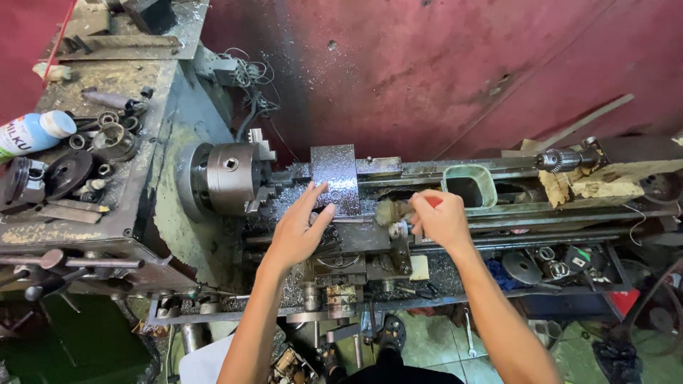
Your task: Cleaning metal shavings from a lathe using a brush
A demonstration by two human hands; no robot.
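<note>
Hands first, two of them, both mine, over the lathe [498, 210]. My left hand [299, 227] is spread wide and flat, fingertips touching the one speckled metal plate [336, 178] on the carriage. My right hand [441, 220] is closed around a single brush [391, 211], red handle tip showing, bristles pointing left beside the plate. Metal chips litter the bed around both. Left of the plate sits one chuck [228, 176], close by. One green-rimmed tray [469, 183] lies just beyond my right hand. Farther left, one white bottle [32, 134] rests on the cluttered headstock. Red wall [427, 71] closes the back edge.
</note>
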